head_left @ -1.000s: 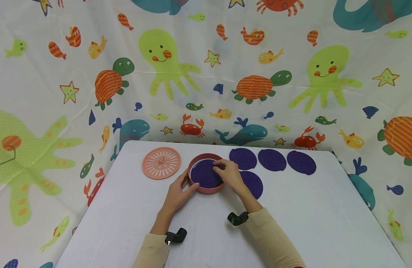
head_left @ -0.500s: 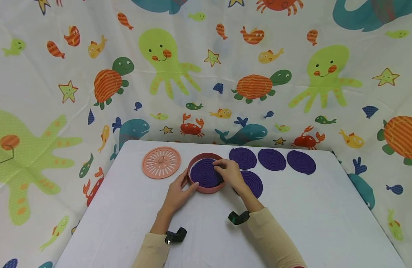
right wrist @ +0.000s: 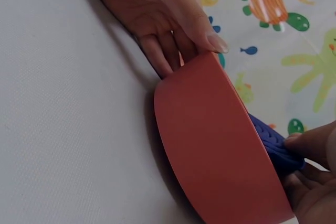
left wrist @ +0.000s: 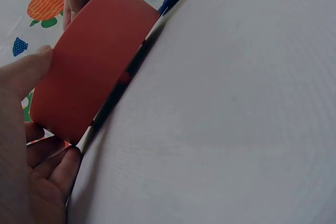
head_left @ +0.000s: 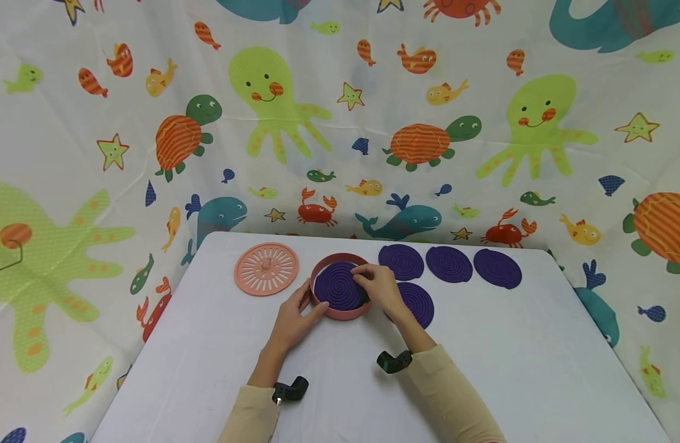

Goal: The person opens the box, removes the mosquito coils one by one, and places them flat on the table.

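A round coral-red mosquito coil holder (head_left: 342,315) sits on the white table. My left hand (head_left: 289,323) grips its near left side, with the thumb over the rim and the fingers against the wall, as the left wrist view also shows. Within the holder's rim lies a purple mosquito coil (head_left: 337,287). My right hand (head_left: 380,290) pinches that coil's right edge between thumb and fingers. In the right wrist view the coil (right wrist: 272,142) stands slightly tilted above the holder wall (right wrist: 210,140). Its underside is hidden.
A peach slotted lid (head_left: 267,266) with a small knob lies left of the holder. To the right are more purple coils: three in a back row, including one at its far end (head_left: 497,269), and one nearer coil (head_left: 419,304) partly behind my right wrist. A sea-animal curtain (head_left: 340,135) hangs behind.
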Motion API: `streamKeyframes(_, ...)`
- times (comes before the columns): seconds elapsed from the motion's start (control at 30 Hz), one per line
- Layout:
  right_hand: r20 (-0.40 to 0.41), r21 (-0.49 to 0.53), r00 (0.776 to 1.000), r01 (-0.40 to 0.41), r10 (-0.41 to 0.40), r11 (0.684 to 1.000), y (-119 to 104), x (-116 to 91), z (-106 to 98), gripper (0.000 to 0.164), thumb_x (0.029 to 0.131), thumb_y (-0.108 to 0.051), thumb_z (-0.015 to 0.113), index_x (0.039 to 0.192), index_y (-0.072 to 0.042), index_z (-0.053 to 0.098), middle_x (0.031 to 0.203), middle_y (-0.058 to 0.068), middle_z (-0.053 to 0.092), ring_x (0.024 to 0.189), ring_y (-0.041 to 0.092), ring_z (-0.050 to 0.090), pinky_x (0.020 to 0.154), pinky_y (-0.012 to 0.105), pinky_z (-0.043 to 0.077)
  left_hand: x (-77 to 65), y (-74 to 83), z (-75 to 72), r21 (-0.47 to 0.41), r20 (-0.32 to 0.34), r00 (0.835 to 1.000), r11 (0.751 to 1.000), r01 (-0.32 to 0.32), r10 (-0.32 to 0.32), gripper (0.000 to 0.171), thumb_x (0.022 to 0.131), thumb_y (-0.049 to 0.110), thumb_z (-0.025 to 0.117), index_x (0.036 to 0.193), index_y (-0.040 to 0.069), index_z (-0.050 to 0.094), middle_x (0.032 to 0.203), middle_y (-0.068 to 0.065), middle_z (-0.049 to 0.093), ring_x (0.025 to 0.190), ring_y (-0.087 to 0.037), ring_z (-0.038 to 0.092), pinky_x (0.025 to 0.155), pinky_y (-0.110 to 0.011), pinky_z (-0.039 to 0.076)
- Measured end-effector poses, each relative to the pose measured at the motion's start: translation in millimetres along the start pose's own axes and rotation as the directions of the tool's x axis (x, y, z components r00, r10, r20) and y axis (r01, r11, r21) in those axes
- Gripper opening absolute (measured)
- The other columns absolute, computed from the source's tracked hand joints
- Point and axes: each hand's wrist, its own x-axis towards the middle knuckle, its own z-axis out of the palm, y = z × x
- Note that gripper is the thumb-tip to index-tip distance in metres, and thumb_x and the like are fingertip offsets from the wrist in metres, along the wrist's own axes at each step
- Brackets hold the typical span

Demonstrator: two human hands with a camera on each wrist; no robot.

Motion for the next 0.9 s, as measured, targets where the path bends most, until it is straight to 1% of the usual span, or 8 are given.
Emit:
streamKeyframes(0.13, -0.014, 0.005, 1.000, 0.005, -0.004, 1.000, 1.6, -0.1, 1.4, 0.014, 0.093, -0.013, 0.070, 0.105, -0.010, 0.078, 0.110, 0.008, 0.076, 0.107, 0.025, 0.070, 0.097, 0.044, 0.060, -0.3, 0.8, 0.1, 0.006, 0.003, 1.000, 1.000, 0.005, -0.005, 0.084, 0.089, 0.043, 0.075, 0.155, 0.007, 0.037, 0.157, -0.014, 0.043, 0.141, -0.027, 0.048, 0.113, -0.031, 0.045)
streamKeyframes(0.53, -0.054, 0.022, 0.999, 0.006, -0.005, 1.000, 3.2, 0.1, 2.9, 0.014, 0.094, -0.013, 0.069, 0.105, -0.009, 0.077, 0.107, 0.009, 0.077, 0.105, 0.024, 0.071, 0.096, 0.042, 0.061, 0.2, 1.2, 0.4, 0.014, 0.003, 1.000, 1.000, 0.018, -0.018, 0.085, 0.088, 0.046, 0.074, 0.155, 0.009, 0.037, 0.157, -0.012, 0.043, 0.142, -0.026, 0.048, 0.113, -0.031, 0.045)
streamKeyframes(0.73, -0.066, 0.030, 0.998, -0.001, 0.003, 1.000, 2.1, -0.2, 3.0, 0.014, 0.094, -0.013, 0.069, 0.105, -0.009, 0.077, 0.107, 0.009, 0.077, 0.104, 0.023, 0.071, 0.095, 0.042, 0.061, -0.6, 3.4, -0.5, 0.007, 0.010, 1.000, 1.000, 0.028, -0.028, 0.085, 0.088, 0.046, 0.074, 0.155, 0.009, 0.036, 0.158, -0.012, 0.043, 0.142, -0.026, 0.047, 0.114, -0.032, 0.045)
streamKeyframes(0.9, -0.077, 0.042, 0.997, -0.022, 0.025, 0.999, 1.5, -0.8, 3.3, 0.014, 0.094, -0.013, 0.069, 0.105, -0.009, 0.077, 0.109, 0.009, 0.076, 0.105, 0.023, 0.070, 0.095, 0.041, 0.061, -0.8, 3.8, -0.6, 0.009, 0.008, 1.000, 1.000, 0.026, -0.026, 0.085, 0.088, 0.045, 0.075, 0.155, 0.008, 0.037, 0.158, -0.013, 0.043, 0.142, -0.026, 0.048, 0.113, -0.032, 0.045)
